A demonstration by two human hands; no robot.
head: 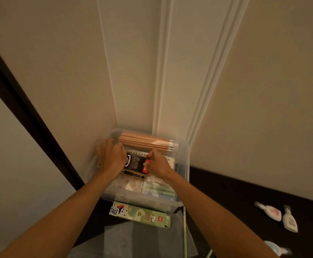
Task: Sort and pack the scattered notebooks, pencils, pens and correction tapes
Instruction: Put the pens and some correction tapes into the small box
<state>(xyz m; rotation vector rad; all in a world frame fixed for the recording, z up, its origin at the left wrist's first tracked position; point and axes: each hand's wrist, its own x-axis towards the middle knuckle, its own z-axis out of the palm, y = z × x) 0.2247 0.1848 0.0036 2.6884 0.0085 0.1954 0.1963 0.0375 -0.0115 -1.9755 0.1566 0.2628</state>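
A clear plastic bin [184, 164] stands on the dark table against the wall. Along its far side lies a row of wooden pencils [144, 141] with metal ferrules to the right. A black pen box marked B-009 [136, 162] lies on the notebooks [152, 187] inside the bin. My left hand [111, 158] rests on the box's left end with fingers curled near the pencil tips. At the box's right end my right hand [158, 164] pinches it by its red label.
A green panda-print pencil box [140, 214] lies just in front of the bin. Three correction tapes lie on the table at right: two together [280, 216] and one nearer [276, 247]. A grey cloth [142, 239] covers the near table. White panelled wall rises behind.
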